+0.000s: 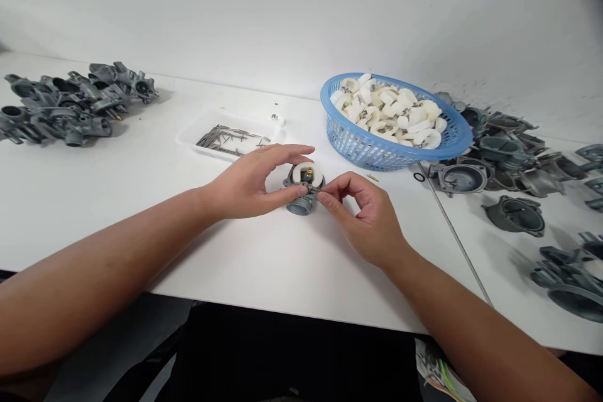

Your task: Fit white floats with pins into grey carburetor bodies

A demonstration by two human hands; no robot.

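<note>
A grey metal carburetor body (pixel 299 208) rests on the white table with its float side up. A white horseshoe-shaped float (pixel 316 175) lies on it around a brass part. My left hand (pixel 252 185) steadies the body from the left, its thumb at the float's hinge and the index finger reaching over behind. Between the thumb and forefinger of my right hand (pixel 365 217) is a thin metal pin (pixel 313 189), pointing at the hinge from the right. Whether the pin's tip sits inside the hinge is too small to tell.
A white tray (pixel 186 135) of loose metal pins stands behind my left hand, with a white float (pixel 277 120) beside it. The blue basket (pixel 346 144) behind my right hand holds many floats. Carburetor bodies are piled left (pixel 70 107) and right (pixel 504 144). A black ring (pixel 415 177) lies near the basket.
</note>
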